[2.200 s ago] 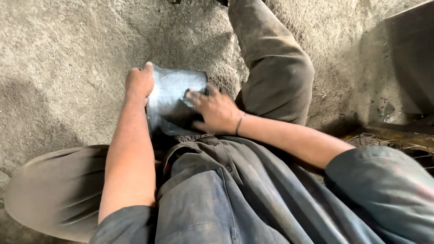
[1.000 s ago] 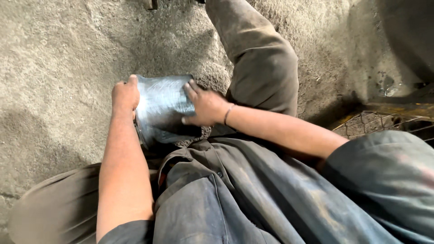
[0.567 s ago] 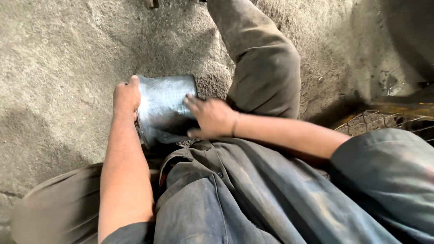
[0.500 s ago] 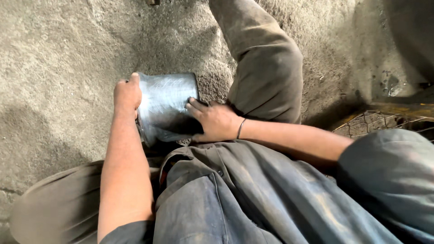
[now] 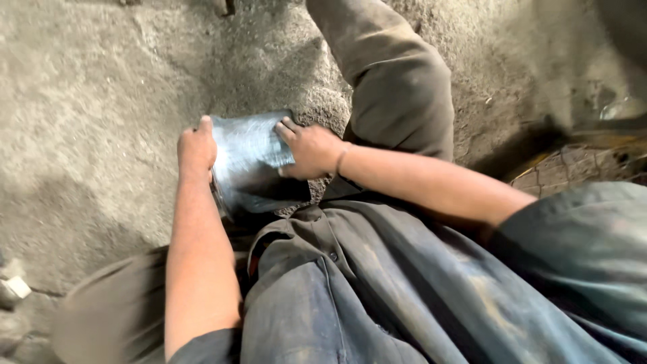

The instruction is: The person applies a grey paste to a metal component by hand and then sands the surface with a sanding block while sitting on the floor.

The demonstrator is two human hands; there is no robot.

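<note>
The curved grey metal sheet (image 5: 253,162) stands on the concrete floor (image 5: 87,101) between both hands, left hand (image 5: 197,145) clenched on its left edge, right hand (image 5: 311,148) fingers (image 5: 286,129) pressed flat on its face.

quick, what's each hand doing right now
Left hand: closed on the left edge of the grey metal piece.
Right hand: fingers pressed flat on the same metal piece, not gripping.
</note>
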